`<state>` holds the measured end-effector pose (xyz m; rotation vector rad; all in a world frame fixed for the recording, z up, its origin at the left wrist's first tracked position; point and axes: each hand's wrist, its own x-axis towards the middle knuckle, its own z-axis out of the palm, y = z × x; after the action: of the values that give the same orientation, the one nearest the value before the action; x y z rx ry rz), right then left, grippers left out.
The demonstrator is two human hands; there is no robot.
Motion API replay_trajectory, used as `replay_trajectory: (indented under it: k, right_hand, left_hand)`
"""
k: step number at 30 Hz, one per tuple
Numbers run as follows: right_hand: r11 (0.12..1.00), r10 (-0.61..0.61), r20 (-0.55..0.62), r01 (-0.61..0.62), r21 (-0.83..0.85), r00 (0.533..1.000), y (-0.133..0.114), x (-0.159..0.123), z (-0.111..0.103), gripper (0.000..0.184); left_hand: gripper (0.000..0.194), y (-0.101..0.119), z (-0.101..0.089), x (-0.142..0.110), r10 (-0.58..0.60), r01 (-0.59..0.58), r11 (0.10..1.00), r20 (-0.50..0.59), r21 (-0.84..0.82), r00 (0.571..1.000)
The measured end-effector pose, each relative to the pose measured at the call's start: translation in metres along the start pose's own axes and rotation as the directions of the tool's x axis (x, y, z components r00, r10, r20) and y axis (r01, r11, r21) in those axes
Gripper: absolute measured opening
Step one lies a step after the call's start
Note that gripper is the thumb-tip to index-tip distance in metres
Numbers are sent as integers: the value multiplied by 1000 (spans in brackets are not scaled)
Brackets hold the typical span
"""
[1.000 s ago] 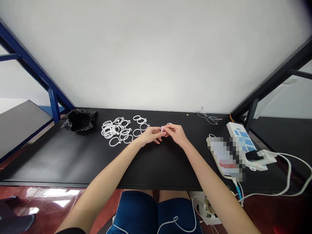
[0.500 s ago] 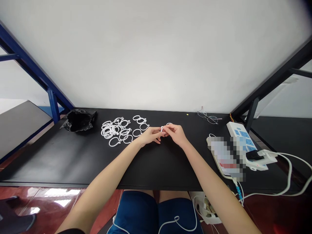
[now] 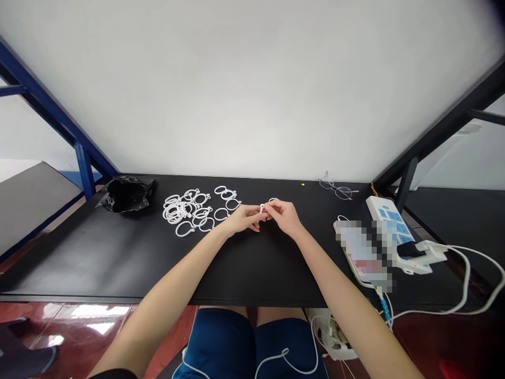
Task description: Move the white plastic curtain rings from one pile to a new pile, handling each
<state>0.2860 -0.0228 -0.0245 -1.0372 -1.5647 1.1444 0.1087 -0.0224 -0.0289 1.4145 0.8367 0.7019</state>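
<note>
Near the middle of the black table, my left hand and my right hand meet fingertip to fingertip. Both pinch one white curtain ring; its small eyelet shows between the fingers, while most of the ring is covered by them. Just behind my right hand, the top of another white ring peeks out. Left of my left hand lie several loose white rings with small eyelets, such as one ring close to my wrist. Farther left, more rings overlap in a pile.
A crumpled black plastic bag lies open-mouthed at the back left. Eyeglasses rest near the wall. On the right are a phone with a cable and a white power strip with plugs. Blue and dark frame bars flank the table.
The view has shifted very slightly. Both hands keep the same pinch on the ring, and the other rings lie as before.
</note>
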Motion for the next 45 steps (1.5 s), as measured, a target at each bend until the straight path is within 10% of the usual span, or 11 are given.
replay_trajectory:
  k: [45]
  right_hand:
    - [984, 132, 103, -143, 103, 986, -3, 0, -4, 33]
  left_hand:
    - [43, 4, 1, -2, 3, -4, 999, 31, 47, 1000]
